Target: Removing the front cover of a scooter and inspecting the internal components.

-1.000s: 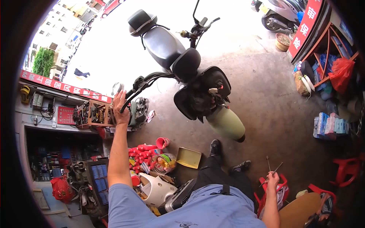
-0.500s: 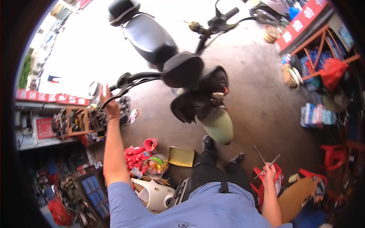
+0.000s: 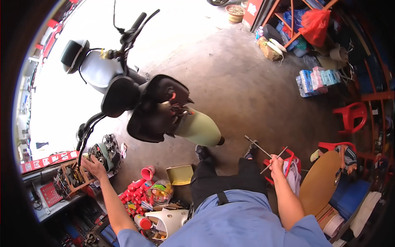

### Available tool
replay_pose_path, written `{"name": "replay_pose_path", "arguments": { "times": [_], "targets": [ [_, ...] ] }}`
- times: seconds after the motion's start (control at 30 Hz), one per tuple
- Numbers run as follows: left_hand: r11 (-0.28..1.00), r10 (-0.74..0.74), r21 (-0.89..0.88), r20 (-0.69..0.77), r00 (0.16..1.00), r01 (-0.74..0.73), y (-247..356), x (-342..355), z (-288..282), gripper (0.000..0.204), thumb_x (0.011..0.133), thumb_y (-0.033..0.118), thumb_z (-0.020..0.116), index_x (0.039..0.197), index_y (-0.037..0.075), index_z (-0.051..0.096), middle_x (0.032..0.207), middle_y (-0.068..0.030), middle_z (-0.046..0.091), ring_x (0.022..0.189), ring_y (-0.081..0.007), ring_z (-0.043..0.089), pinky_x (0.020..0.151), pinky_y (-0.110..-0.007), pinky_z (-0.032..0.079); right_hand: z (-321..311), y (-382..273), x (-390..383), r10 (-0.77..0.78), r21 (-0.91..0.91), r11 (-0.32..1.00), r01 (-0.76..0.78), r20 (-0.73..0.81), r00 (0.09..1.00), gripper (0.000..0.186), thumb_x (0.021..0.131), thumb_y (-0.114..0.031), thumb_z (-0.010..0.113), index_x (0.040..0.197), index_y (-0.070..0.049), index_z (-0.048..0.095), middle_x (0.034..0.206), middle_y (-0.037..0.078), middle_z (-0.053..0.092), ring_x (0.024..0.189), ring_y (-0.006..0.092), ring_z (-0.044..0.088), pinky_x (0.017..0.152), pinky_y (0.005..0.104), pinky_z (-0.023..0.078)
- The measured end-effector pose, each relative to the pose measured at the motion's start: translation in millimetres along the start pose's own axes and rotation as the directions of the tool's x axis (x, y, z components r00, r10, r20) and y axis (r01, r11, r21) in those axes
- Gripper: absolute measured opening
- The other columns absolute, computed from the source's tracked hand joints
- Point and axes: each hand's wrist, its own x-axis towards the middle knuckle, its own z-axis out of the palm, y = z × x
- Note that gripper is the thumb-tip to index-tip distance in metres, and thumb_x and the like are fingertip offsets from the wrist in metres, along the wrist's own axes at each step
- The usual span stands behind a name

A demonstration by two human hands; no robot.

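Observation:
In front of me and to the left stands a scooter or motorbike with a pale green front fender (image 3: pixel 199 128), dark panels (image 3: pixel 158 109) around its front and a silver-grey seat (image 3: pixel 101 68). My left hand (image 3: pixel 94 166) is stretched out with its fingers apart, close to the tip of a black handlebar lever (image 3: pixel 84 142); whether they touch I cannot tell. Low on the right, my right hand (image 3: pixel 278 164) is closed around a T-handle wrench (image 3: pixel 258 146), where its long shaft meets the crossbar.
By my left leg lie red bottles (image 3: pixel 133 193), a clear tub (image 3: pixel 160 192), a yellowish tray (image 3: pixel 180 175) and a white plastic cover (image 3: pixel 170 222). On the right are a red chair (image 3: pixel 352 117), a round brown board (image 3: pixel 319 181), tissue packs (image 3: pixel 317 81) and a rack with a red bag (image 3: pixel 314 26).
The view has turned, so the scooter appears farther left. My left hand has come lower, from beside the handlebar grip to near the lever tip. My right hand still holds the wrench.

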Motion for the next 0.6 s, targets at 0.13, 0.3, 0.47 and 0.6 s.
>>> {"name": "replay_pose_path", "arguments": {
  "times": [0.13, 0.3, 0.47, 0.6],
  "targets": [
    [0.976, -0.098, -0.136, 0.425, 0.9, 0.171, 14, -132, -4, 0.047, 0.087, 0.011, 0.048, 0.126, -0.013, 0.04, 0.127, -0.0272, 0.046, 0.12, -0.0355, 0.044, 0.105, -0.039, 0.031, -16, 1, 49, 0.14, 0.151, 0.976, -0.154, 0.1, 0.985, 0.018, 0.093, -0.02, 0.05, 0.098, -0.004, 0.056, 0.063, 0.002, 0.05, 0.045, 0.0078, 0.039, 0.037, 0.0215, 0.028],
    [0.823, -0.161, -0.044, 0.938, 0.306, 0.567, 134, -315, -26, 0.041, 0.078, 0.003, 0.057, 0.119, -0.003, 0.052, 0.105, -0.0123, 0.061, 0.084, -0.0196, 0.057, 0.073, -0.031, 0.048, -11, 8, 111, 0.22, 0.221, 0.935, -0.277, 0.249, 0.943, 0.02, 0.092, -0.021, 0.053, 0.101, -0.003, 0.057, 0.064, 0.002, 0.052, 0.046, 0.0068, 0.041, 0.038, 0.0207, 0.032],
    [0.825, 0.092, -0.135, 0.99, 0.104, 0.548, 324, -376, -22, 0.04, 0.087, 0.017, 0.057, 0.123, 0.0, 0.051, 0.111, -0.0152, 0.061, 0.105, -0.0246, 0.058, 0.091, -0.033, 0.045, -4, 30, 129, 0.322, 0.25, 0.879, -0.407, 0.319, 0.891, 0.019, 0.094, -0.021, 0.051, 0.103, -0.005, 0.058, 0.067, 0.0, 0.052, 0.049, 0.0057, 0.042, 0.041, 0.0202, 0.035],
    [0.753, 0.427, -0.311, 0.901, -0.072, 0.58, 471, -373, -16, 0.033, 0.091, 0.015, 0.053, 0.121, 0.001, 0.054, 0.115, -0.0134, 0.06, 0.108, -0.021, 0.057, 0.094, -0.03, 0.042, -6, 59, 134, 0.363, 0.254, 0.853, -0.456, 0.339, 0.868, 0.019, 0.094, -0.02, 0.05, 0.104, -0.005, 0.057, 0.068, 0.0, 0.052, 0.049, 0.0058, 0.042, 0.042, 0.0201, 0.035]
  ]
}}
